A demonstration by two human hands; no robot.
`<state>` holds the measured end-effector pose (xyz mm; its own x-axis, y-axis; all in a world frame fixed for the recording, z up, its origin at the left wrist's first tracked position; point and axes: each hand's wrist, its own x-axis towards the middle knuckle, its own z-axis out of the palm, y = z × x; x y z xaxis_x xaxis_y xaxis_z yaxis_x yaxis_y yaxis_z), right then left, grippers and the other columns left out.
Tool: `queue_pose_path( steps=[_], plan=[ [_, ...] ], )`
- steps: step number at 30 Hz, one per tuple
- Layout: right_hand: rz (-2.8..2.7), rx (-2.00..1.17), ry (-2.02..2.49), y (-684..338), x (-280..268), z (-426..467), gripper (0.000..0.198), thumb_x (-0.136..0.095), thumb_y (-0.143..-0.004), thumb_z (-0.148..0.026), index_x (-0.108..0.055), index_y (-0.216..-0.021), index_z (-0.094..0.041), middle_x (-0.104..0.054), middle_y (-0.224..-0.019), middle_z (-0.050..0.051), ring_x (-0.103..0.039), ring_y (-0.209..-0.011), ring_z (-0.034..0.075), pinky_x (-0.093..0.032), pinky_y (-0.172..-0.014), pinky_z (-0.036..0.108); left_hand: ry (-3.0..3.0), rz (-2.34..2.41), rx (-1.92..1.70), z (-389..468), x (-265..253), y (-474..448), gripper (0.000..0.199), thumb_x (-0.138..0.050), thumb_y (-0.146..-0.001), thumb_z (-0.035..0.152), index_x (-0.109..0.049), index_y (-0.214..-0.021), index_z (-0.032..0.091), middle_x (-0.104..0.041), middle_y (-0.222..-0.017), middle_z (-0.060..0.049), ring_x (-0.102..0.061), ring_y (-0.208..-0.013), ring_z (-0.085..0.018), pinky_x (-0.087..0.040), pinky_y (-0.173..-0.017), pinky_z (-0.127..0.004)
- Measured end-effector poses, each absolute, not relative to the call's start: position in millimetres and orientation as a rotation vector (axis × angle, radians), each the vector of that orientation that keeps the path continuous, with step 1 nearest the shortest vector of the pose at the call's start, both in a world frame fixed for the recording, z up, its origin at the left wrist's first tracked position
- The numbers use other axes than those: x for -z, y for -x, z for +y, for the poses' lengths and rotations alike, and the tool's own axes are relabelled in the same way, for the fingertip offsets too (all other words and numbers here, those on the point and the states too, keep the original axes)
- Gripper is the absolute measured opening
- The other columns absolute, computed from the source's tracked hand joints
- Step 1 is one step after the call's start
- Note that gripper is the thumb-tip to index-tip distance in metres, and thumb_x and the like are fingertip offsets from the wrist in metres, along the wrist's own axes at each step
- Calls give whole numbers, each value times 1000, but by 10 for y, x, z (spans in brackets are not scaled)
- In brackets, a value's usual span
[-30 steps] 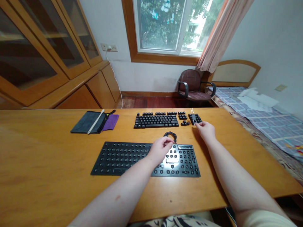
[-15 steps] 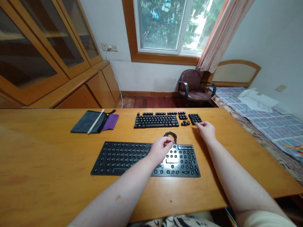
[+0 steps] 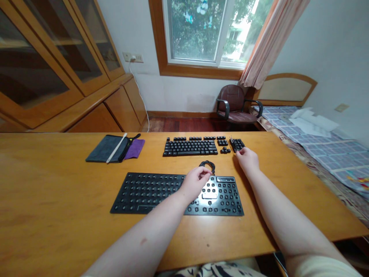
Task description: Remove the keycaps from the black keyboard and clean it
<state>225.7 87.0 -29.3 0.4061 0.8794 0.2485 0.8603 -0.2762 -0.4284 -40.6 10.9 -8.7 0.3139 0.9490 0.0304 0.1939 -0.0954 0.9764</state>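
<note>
A black keyboard base (image 3: 155, 192) without keycaps lies flat on the wooden table. Over its right half is my left hand (image 3: 195, 181), thumb and fingertips pinched together; what they hold, if anything, is too small to make out. A coiled black cable (image 3: 208, 164) lies just behind that hand. My right hand (image 3: 248, 159) is closed beside the number-pad keycaps (image 3: 238, 144). From its fingertips a slim, tweezer-like tool (image 3: 232, 143) slants up along their left edge; its exact kind is unclear. Rows of black keycaps (image 3: 190, 147) and a few arrow keycaps (image 3: 225, 150) are laid out to the left.
A grey pouch (image 3: 100, 149), a white stick-like brush (image 3: 117, 148) and a purple cloth (image 3: 135, 149) lie on the table (image 3: 57, 207) at the left. Beyond the table stand a brown armchair (image 3: 235, 102) and, to the right, a bed (image 3: 317, 134).
My right hand has shifted slightly left and closer to me, and the slim tool now shows beside the number-pad keycaps. My left hand stays over the keyboard base.
</note>
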Motion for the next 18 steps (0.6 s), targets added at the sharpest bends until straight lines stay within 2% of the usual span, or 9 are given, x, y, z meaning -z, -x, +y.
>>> queue_pose_path(
  steps=[8, 18],
  plan=[
    [-1601, -8, 2245, -2163, 289, 874, 21, -49, -78, -34, -62, -73, -19, -63, -71, 8, -53, -65, 20, -29, -54, 29, -1547, 1075, -910, 112, 98, 408, 15, -53, -81, 26, -64, -85, 17, -66, -81, -3, -60, -72, -15, -47, -68, -27],
    [-1661, 16, 2328, -2151, 293, 884, 22, -47, -81, -30, -65, -80, -18, -65, -77, 9, -56, -71, 20, -32, -58, 28, -1562, 1077, -916, 119, 122, 403, 16, -53, -81, 26, -64, -86, 17, -66, -80, -2, -60, -72, -15, -47, -68, -26]
  ],
)
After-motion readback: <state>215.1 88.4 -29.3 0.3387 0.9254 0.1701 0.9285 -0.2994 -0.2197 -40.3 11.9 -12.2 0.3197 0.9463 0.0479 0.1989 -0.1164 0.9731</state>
